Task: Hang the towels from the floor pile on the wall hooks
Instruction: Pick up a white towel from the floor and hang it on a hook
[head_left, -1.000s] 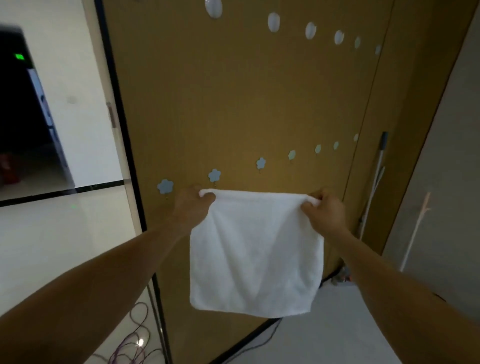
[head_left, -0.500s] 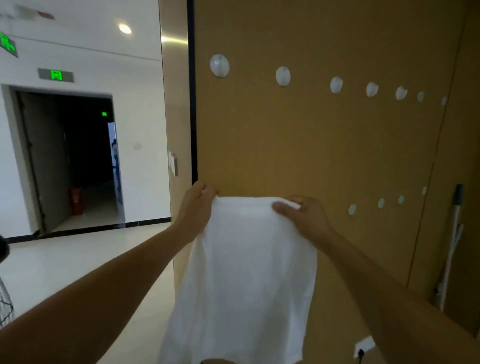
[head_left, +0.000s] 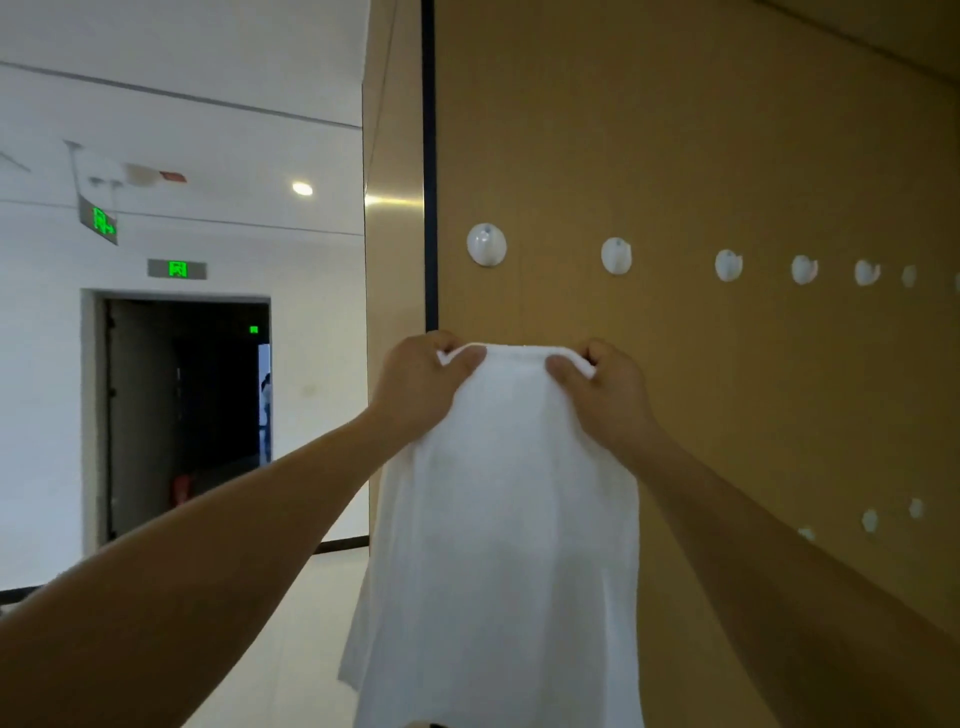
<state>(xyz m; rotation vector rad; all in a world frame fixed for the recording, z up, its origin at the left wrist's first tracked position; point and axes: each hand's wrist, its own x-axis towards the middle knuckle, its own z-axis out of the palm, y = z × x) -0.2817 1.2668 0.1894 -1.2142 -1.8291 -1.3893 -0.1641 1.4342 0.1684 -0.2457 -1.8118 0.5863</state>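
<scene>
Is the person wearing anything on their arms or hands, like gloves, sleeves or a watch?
No. The left hand and right hand are bare, without gloves. The left forearm and right forearm are uncovered to the frame edge: no sleeves, watch or bracelet.

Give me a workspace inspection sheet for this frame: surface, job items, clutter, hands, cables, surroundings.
Surface: brown wall panel, upright, carries two rows of hooks.
Job's things: white towel hangs from both hands, with its top edge below the upper row. The upper hooks are white and round, and every one in view is bare. The lower hooks are small, far right, too blurred to judge.
Clutter: nothing seen.
Grippers: left hand and right hand each pinch the towel's top edge, close together.
Cables: nothing seen.
Surroundings: dark doorway at left, green exit sign above it, ceiling light on.
</scene>
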